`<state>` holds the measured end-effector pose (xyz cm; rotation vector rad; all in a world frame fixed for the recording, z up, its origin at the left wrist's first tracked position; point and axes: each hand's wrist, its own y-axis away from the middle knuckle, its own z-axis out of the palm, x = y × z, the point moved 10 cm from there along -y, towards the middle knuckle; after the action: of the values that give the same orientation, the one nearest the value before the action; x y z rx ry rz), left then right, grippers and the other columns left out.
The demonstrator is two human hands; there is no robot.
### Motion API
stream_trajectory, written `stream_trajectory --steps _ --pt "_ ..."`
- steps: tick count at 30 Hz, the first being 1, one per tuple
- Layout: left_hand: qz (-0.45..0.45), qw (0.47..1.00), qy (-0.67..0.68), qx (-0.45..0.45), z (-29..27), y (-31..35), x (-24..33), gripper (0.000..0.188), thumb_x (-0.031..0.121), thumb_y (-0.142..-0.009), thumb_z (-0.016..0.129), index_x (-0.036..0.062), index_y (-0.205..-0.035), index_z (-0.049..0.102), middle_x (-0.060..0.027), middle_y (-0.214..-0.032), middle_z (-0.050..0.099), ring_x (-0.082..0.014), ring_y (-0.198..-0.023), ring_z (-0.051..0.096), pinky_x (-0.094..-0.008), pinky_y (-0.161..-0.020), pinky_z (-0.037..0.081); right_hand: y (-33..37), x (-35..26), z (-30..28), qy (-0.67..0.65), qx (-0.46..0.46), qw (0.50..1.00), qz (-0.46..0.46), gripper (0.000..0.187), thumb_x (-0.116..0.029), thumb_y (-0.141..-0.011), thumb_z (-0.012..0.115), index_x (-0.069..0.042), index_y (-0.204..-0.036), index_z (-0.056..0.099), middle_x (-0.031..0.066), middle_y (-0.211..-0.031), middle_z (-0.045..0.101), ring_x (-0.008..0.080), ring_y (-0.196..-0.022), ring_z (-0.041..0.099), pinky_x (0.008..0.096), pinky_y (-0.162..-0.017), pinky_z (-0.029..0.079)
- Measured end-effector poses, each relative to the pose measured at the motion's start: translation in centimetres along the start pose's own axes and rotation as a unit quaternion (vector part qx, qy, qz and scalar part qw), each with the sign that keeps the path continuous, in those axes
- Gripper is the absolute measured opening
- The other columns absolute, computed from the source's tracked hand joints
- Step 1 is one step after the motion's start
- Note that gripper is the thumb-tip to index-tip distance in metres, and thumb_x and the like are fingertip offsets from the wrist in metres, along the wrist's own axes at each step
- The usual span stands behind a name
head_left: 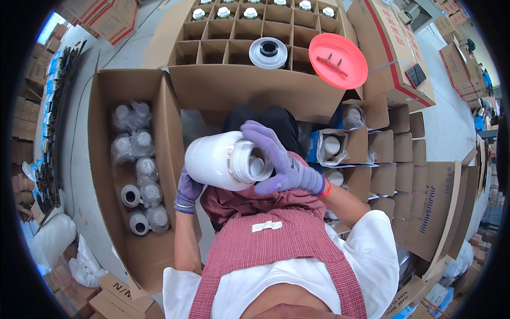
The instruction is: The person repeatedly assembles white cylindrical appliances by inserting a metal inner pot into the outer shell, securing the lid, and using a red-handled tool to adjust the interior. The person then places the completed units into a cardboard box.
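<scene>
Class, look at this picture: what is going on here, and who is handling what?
A person in purple gloves holds a white bottle sideways at chest height. The left hand supports it from below; the right hand covers its open mouth. A carton of wrapped bottles sits to the left, and a divided box stands ahead.

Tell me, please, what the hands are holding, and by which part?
A white plastic jar: the left hand cradles its body from below, and the right hand grips its open mouth.
</scene>
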<state>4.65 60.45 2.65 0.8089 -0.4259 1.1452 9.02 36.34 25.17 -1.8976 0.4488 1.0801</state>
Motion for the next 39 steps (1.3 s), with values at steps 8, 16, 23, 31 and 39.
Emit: stream_trajectory --steps 8,16,23,31,39 --pt "0.057 0.910 -0.361 -0.195 13.8 -2.5 2.7 0.077 0.015 -0.082 0.079 0.0102 -0.148 0.039 -0.0084 -0.148 0.048 -0.0211 -0.134 0.047 -0.0383 -0.116 0.036 -5.3 -2.3 -1.3 0.028 -0.020 0.999 -0.018 0.080 -0.021 -0.073 0.083 -0.006 -0.142 0.045 0.0155 -0.129 0.052 0.0326 -0.122 0.052 0.0409 -0.104 0.043" --pt "0.231 0.868 -0.438 -0.053 3.0 -4.4 -3.2 0.079 0.021 -0.084 0.077 0.0113 -0.150 0.035 -0.0100 -0.149 0.046 -0.0229 -0.136 0.045 -0.0410 -0.118 0.031 -6.6 -5.0 -4.0 0.138 0.088 0.986 -0.039 0.080 -0.022 -0.067 0.086 -0.001 -0.136 0.053 0.0163 -0.129 0.056 0.0337 -0.125 0.053 0.0414 -0.104 0.043" --pt "0.203 0.816 -0.522 -0.141 8.2 -7.2 2.8 0.075 0.038 -0.094 0.064 0.0158 -0.155 0.026 -0.0084 -0.158 0.032 -0.0259 -0.144 0.033 -0.0411 -0.121 0.022 -4.9 -6.0 -5.6 0.148 0.182 0.967 -0.098 0.074 -0.027 -0.065 0.088 -0.001 -0.128 0.058 0.0167 -0.120 0.058 0.0365 -0.117 0.056 0.0463 -0.104 0.044" --pt "0.132 0.814 -0.519 -0.224 3.2 -12.3 3.3 0.061 0.023 -0.094 0.064 0.0091 -0.149 0.040 -0.0104 -0.149 0.047 -0.0237 -0.135 0.046 -0.0379 -0.114 0.036 1.9 1.8 -6.9 0.186 0.226 0.954 0.061 0.087 -0.028 -0.068 0.085 0.003 -0.138 0.043 0.0201 -0.132 0.047 0.0370 -0.121 0.050 0.0439 -0.105 0.040" --pt "0.104 0.599 -0.735 -0.300 21.3 -10.5 5.9 0.035 0.028 -0.086 0.064 0.0055 -0.112 0.065 -0.0169 -0.105 0.067 -0.0382 -0.096 0.064 -0.0416 -0.086 0.052 5.4 8.3 -8.3 0.267 -0.032 0.958 0.098 0.016 -0.013 -0.077 0.071 -0.005 -0.088 0.063 0.0130 -0.102 0.064 0.0351 -0.088 0.062 0.0441 -0.082 0.049"
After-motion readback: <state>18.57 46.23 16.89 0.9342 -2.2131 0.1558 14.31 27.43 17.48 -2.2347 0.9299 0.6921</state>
